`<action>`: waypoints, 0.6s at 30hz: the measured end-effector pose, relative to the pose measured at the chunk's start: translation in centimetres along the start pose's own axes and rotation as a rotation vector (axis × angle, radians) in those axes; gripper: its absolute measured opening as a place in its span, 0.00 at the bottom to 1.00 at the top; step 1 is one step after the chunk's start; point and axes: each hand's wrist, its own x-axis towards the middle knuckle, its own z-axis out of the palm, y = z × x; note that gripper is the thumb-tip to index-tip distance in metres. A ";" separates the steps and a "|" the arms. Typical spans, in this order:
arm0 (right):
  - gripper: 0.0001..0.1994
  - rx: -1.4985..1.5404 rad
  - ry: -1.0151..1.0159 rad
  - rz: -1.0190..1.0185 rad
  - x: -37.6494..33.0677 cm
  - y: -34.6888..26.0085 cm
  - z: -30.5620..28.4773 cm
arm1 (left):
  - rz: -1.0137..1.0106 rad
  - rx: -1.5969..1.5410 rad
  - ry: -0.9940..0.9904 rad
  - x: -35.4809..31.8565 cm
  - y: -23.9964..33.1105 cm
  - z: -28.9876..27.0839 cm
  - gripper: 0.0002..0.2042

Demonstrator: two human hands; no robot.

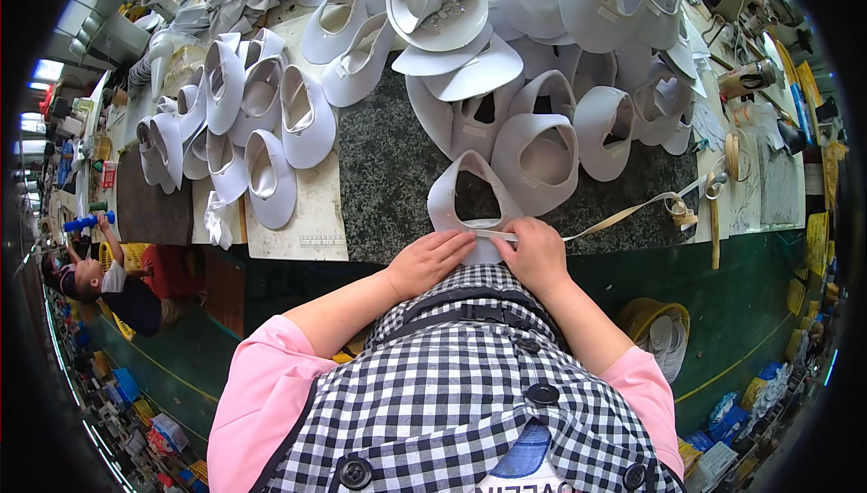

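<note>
White fabric-like visor (442,209) sits in front of us at the near edge of the tabletop (312,209), partly over a dark speckled panel (375,168), with its opening facing up. We have both hands at its lower edge. Our left hand (432,260) rests there with fingers stretched out and together, their tips on a pale strip (494,234); we cannot tell whether it pinches anything underneath. Our right hand (536,255) is closed on the same strip, thumb and fingers bent around it just beside the visor. From that hand the strip trails right across the panel towards a loose coil (682,215) near the tabletop's edge.

Just behind our visor we see a second visor (542,199), close against it, and more crowd the far side in a large pile (601,154). On our left stands another group of visors (312,145). We wear a black-and-white checked apron (424,367) over pink sleeves (271,376). Down on the green floor (741,285), to our right, a yellow basket (632,320) holds white pieces (666,339).
</note>
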 end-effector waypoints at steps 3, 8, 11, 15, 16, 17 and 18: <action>0.10 -0.026 0.036 -0.038 -0.2 0.3 -0.2 | -0.026 -0.001 0.000 1.2 0.4 -0.7 0.25; 0.09 0.044 0.015 0.011 -0.2 0.2 0.1 | -0.049 0.052 -0.028 2.6 0.4 -0.8 0.23; 0.09 0.091 -0.028 0.038 -0.2 0.2 0.2 | -0.180 -0.215 0.003 2.8 0.2 -0.5 0.22; 0.08 0.146 -0.020 0.019 -0.1 0.2 0.5 | -0.297 -0.217 0.157 4.3 0.6 -0.1 0.19; 0.08 0.159 -0.016 0.012 -0.1 0.2 0.7 | -0.360 -0.269 0.100 4.8 0.5 -0.3 0.17; 0.08 0.161 -0.015 0.014 0.0 0.2 0.9 | -0.423 -0.320 0.042 5.3 0.5 -0.6 0.14; 0.08 0.155 -0.004 0.007 0.0 0.3 1.2 | -0.422 -0.319 0.040 5.8 0.6 -1.0 0.14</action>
